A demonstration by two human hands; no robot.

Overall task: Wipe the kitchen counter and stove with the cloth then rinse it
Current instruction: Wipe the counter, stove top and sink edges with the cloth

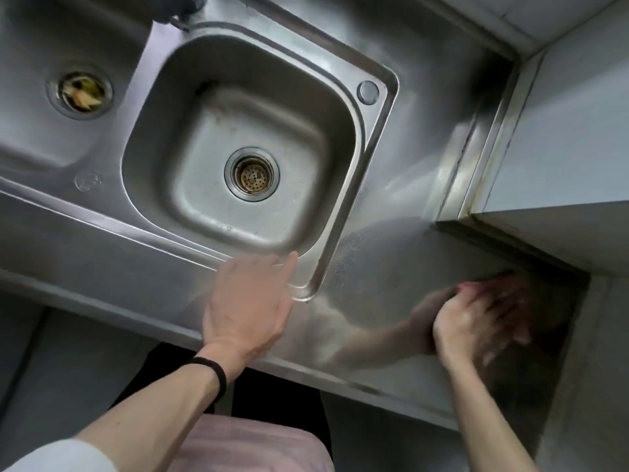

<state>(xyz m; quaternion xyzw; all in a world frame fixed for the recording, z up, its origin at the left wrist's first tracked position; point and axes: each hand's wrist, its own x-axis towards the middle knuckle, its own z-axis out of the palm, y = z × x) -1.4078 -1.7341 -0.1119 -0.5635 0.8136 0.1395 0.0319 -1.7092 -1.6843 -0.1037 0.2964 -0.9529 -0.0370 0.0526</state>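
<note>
My left hand (250, 301) lies flat on the steel counter (384, 267), fingers straight, at the front right corner of the right sink basin (238, 148). A black band circles its wrist. My right hand (476, 318) is motion-blurred at the counter's right end, fingers stretched out and pressed down near the step under a raised ledge (544, 240). A dark blurred patch (541, 301) lies under those fingers; I cannot tell whether it is the cloth. The hand's reflection shows in the steel to its left. No stove is in view.
A second basin (41, 114) on the left has food scraps in its drain (81, 91). The right basin's strainer (252, 174) sits in its drain. The tap base (190, 8) stands at the top. A tiled wall and ledge close off the right side.
</note>
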